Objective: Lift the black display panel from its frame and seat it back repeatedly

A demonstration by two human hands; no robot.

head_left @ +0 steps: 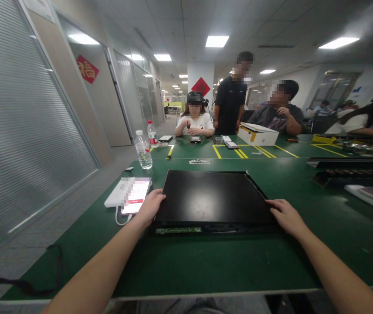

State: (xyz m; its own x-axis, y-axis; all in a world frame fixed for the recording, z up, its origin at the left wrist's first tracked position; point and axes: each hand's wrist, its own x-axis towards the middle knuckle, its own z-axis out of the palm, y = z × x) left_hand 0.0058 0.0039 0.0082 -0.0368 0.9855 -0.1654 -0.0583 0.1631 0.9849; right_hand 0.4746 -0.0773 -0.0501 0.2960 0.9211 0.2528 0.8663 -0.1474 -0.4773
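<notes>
A flat black display panel (pixel 211 196) lies over a black frame (pixel 239 229) in the middle of the green table. Along the near edge of the frame a strip of green circuit board (pixel 178 230) shows. My left hand (pixel 152 206) grips the panel's left edge, thumb on top. At the right edge my right hand (pixel 284 213) holds the panel, its thumb and index finger at the rim. The undersides of both hands' grips are hidden.
Left of the panel are a phone (pixel 136 196), a white device (pixel 114 194) and a water bottle (pixel 144 150). Black metal strips (pixel 353 174) lie on the right. Across the green table (pixel 206 266), people sit or stand near a white box (pixel 258 136).
</notes>
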